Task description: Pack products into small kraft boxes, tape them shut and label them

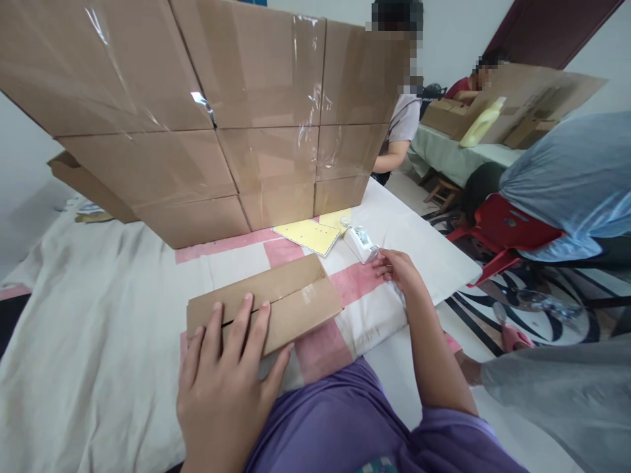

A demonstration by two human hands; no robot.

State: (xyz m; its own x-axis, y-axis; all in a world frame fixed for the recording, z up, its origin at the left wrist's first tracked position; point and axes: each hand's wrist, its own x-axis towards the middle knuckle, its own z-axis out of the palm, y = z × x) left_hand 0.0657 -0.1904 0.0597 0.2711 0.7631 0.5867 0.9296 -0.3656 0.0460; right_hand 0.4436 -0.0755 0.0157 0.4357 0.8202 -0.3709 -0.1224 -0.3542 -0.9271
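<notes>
A small brown cardboard box (pixel 296 309) lies closed on the table, its top seam bridged at the right end by a short piece of clear tape (pixel 308 293). My left hand (pixel 227 374) rests across the box's left part, fingers spread over its top and thumb along the near side. To the right of the box stands a small white tape dispenser (pixel 361 243) with a roll in it. At the dispenser's near end, my right hand (pixel 397 268) has thumb and forefinger pinched on the end of the clear tape.
Stacked, taped cartons (pixel 266 98) form a wall behind the box. A yellow patterned sheet (pixel 310 235) lies beside the dispenser. On the right are a red chair (pixel 513 226) with a seated person, and another table (pixel 458 154) bearing cardboard and a yellow bottle (pixel 483 123). Another person stands behind the cartons.
</notes>
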